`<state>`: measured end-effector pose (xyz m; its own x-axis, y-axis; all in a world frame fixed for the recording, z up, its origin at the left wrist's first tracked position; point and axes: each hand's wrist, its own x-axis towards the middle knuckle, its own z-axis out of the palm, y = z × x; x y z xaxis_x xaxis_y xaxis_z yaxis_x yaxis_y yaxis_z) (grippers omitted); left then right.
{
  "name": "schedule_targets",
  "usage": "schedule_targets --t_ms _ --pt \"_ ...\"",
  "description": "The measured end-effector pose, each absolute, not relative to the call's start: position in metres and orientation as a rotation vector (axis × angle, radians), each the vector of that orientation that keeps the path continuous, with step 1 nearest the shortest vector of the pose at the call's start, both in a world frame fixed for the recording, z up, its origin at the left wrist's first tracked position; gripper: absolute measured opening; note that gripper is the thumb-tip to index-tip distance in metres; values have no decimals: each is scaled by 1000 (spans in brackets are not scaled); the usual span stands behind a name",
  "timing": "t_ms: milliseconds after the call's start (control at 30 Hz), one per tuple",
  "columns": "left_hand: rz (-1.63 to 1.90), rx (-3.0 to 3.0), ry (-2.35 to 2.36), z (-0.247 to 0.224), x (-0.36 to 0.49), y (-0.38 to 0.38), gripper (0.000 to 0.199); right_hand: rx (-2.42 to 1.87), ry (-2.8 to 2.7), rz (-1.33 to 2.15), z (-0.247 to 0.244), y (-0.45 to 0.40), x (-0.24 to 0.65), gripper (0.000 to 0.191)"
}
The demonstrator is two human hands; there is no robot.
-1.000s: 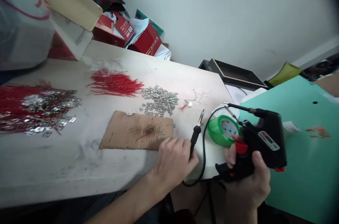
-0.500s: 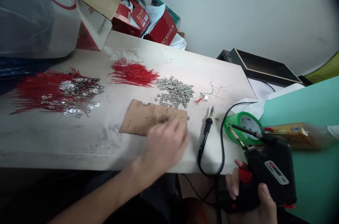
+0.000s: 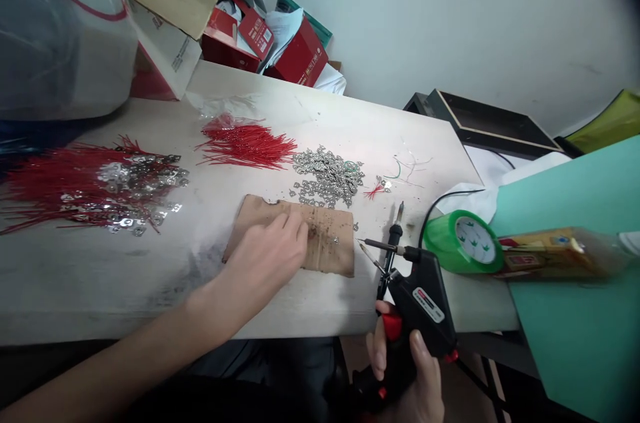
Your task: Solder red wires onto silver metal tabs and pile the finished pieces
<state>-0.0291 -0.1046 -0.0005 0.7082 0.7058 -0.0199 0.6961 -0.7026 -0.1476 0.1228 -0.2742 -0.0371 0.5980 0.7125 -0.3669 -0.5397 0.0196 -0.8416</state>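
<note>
My right hand [image 3: 405, 363] grips a black soldering gun [image 3: 425, 303] with a red trigger. Its iron tip and solder feed tube point left, just past the right edge of a piece of brown cardboard [image 3: 327, 259]. Over the cardboard's left half is my left hand [image 3: 273, 246], back upward, fingers bent and close together; whatever the fingertips hold, if anything, is hidden. A small metal tab [image 3: 336, 241] lies on the cardboard's right half. Behind it spreads a pile of metal tabs [image 3: 327, 176]. A bundle of red wires [image 3: 250, 145] lies left of that pile.
Red wires with metal tabs [image 3: 115, 186] are heaped at the left. A black soldering iron [image 3: 395, 233] lies partly behind the gun. Green tape [image 3: 463, 243] and a bottle [image 3: 550, 253] are at the right. Wire scraps [image 3: 375, 191] lie behind. Boxes [image 3: 300, 53] stand against the wall.
My left hand has moved left across the cardboard, uncovering a metal tab there. My right hand has brought the soldering gun left, from beside the green tape to the cardboard's right edge.
</note>
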Motion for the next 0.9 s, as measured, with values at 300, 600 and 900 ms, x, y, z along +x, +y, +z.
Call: schedule_targets --t_ms 300,600,900 --pt "-60 -2861 -1221 -18 -40 -102 13 -1218 -211 1014 -40 -278 113 41" --pt "-528 -3058 -1260 -25 -67 -101 17 -1335 -287 811 -44 -266 125 33" --pt "-1017 -2981 -1212 -23 -42 -111 15 -1288 -391 788 -50 -264 152 34"
